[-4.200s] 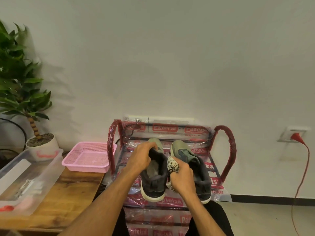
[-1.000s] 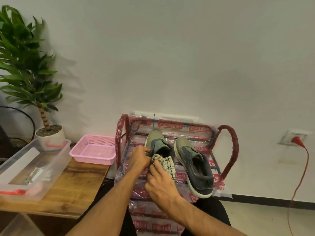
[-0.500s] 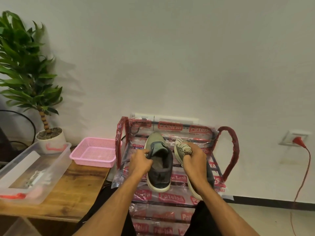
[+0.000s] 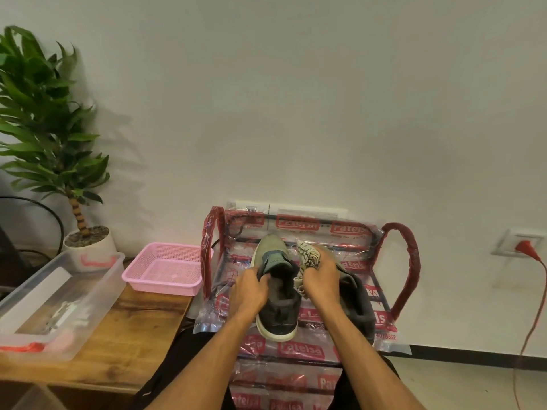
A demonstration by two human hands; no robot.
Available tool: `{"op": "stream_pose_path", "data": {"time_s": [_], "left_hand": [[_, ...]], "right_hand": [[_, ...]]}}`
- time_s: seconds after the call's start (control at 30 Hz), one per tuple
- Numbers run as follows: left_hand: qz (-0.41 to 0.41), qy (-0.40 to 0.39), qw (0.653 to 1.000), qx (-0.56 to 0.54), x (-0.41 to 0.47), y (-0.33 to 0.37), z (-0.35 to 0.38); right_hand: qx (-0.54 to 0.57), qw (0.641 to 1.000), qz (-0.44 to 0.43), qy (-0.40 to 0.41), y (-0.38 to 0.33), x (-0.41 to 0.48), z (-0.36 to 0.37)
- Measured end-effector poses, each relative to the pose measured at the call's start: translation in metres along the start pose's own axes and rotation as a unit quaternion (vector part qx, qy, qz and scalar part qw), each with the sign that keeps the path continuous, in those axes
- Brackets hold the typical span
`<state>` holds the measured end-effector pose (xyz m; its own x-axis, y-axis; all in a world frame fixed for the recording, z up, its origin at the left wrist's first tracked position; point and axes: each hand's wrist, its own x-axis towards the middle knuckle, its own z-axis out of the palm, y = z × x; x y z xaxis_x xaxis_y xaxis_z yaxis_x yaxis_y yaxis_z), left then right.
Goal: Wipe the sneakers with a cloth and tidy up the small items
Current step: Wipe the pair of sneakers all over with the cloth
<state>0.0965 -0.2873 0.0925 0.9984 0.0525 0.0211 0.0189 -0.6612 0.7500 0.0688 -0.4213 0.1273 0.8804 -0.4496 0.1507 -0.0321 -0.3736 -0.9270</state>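
1. On the head view I logged the left hand (image 4: 251,291) on the nearer grey-green fabric sneaker with a dark collar and white sole (image 4: 275,316). Its fingers were curled over the left edge of the collar, gripping it.
2. The right hand (image 4: 321,284) held the pale checked cloth (image 4: 309,255) bunched up. Its fingers were closed round the cloth, and a loose corner hung below the palm.
3. The cloth sat over the front part of the second grey-green sneaker (image 4: 356,303), just beside the first one. I could not tell whether it pressed on the upper.
4. Both sneakers lay toes to the wall on the top shelf of the metal rack wrapped in red-printed clear plastic (image 4: 399,261).
5. Left of the rack I noted a wooden table (image 4: 133,329). It carried a pink perforated plastic basket (image 4: 165,270) and a clear plastic box (image 4: 97,279), with a potted green plant (image 4: 44,128) behind the box.
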Motion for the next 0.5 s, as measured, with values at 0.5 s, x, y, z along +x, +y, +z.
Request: {"op": "stream_pose_path", "data": {"time_s": [0.5], "left_hand": [[-0.056,-0.015,0.995,-0.075,0.012,-0.004,-0.006]], "right_hand": [[0.039,0.993,0.096,-0.060,0.006,-0.009,0.007]]}}
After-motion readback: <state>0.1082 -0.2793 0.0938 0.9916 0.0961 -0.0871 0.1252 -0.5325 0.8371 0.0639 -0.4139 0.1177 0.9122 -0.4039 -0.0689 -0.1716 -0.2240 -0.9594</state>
